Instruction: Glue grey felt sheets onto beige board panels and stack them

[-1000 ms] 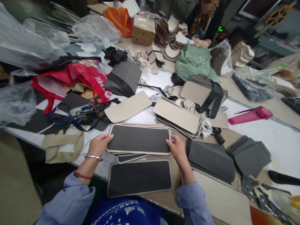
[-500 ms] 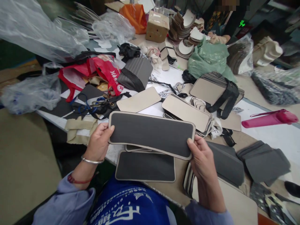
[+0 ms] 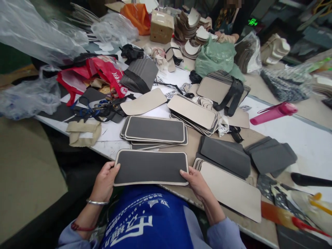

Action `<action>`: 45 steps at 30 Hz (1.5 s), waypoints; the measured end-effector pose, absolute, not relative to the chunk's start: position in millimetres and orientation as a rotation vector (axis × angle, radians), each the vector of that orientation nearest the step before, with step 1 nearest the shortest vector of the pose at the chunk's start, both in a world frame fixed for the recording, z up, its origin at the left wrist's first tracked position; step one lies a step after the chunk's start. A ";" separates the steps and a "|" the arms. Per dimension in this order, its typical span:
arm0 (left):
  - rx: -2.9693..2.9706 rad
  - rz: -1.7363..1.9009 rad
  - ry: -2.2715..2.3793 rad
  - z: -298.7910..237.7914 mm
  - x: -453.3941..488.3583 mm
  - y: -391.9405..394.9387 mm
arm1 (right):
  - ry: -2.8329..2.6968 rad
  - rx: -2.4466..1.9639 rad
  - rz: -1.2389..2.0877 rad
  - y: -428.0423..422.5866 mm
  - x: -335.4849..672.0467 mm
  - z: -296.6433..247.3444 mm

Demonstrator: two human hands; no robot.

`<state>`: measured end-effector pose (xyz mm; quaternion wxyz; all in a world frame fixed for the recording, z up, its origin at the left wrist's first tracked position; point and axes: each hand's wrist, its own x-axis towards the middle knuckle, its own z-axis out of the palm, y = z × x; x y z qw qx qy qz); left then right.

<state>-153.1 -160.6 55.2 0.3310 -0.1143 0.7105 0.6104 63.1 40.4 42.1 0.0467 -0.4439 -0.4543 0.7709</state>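
Observation:
A dark grey rectangular panel with rounded corners and a beige border point(image 3: 151, 167) is at the table's front edge, just above my apron. My left hand point(image 3: 105, 178) pinches its left end, thumb on top. My right hand point(image 3: 195, 180) grips the right end the same way, the fingers partly hidden beneath. Right behind it lies a stack of similar bordered panels point(image 3: 155, 129). To the right are a pile of plain dark grey sheets point(image 3: 225, 155) and a stack of beige panels point(image 3: 230, 188).
More beige panels point(image 3: 192, 110) lie farther back, near strapped bundles point(image 3: 220, 91). A pink bottle point(image 3: 273, 113) rests at right. A red bag point(image 3: 103, 74) and clear plastic point(image 3: 31, 95) are at left. A brush with an amber handle point(image 3: 280, 214) lies front right.
Both hands have come down and nearer my body, with a panel level between them. The stack behind now shows fully. The panel seen below the hands earlier no longer shows separately. The view has shifted.

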 end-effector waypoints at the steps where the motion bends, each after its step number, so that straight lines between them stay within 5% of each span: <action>1: -0.301 1.597 1.867 52.9 -148.4 -163.2 | -1.422 -1.365 2.303 38.3 66.9 38.1; 11: -0.332 1.668 1.890 30.9 -120.7 -171.0 | -1.611 -1.377 2.010 31.4 88.3 21.2; 45: -0.275 1.611 1.900 -11.0 -147.3 -170.8 | -1.780 -1.417 1.850 27.2 68.6 -3.9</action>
